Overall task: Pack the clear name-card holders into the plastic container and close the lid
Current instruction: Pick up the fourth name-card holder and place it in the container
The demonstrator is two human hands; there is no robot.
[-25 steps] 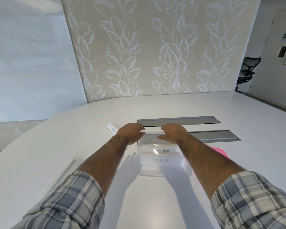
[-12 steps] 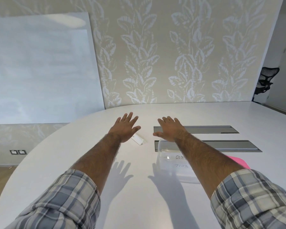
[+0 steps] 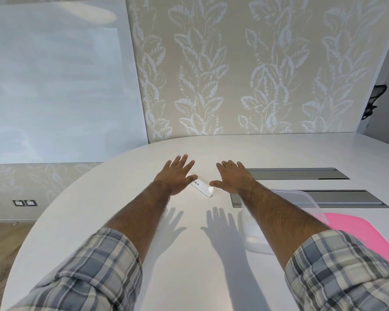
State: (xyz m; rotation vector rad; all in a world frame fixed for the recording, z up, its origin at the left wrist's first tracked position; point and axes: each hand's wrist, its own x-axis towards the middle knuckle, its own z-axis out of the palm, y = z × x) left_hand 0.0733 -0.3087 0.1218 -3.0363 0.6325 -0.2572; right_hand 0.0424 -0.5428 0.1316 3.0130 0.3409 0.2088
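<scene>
Reaching w/ both hands spread, nothing held: left hand [image 3: 176, 176] & right hand [image 3: 231, 178] flank card holder [image 3: 203, 188]. Recommend pinching its ends, avoiding smudges.

Bare table [image 3: 121, 221] lies open around the name-card holder [image 3: 203, 187]; plastic container [image 3: 254, 230] crowds the right.

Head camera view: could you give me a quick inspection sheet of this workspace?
Surface: white table, rounded edge.
Job's things: name-card holder lying between the hands; clear container, open, partly behind the right forearm; pink lid beside it.
Clutter: nothing seen.
Grips: left hand and right hand open, fingers spread, holding nothing.
Cables: nothing seen; two grey slots in the table.
Surroundings: leaf-patterned wall, whiteboard, office chair.
</scene>
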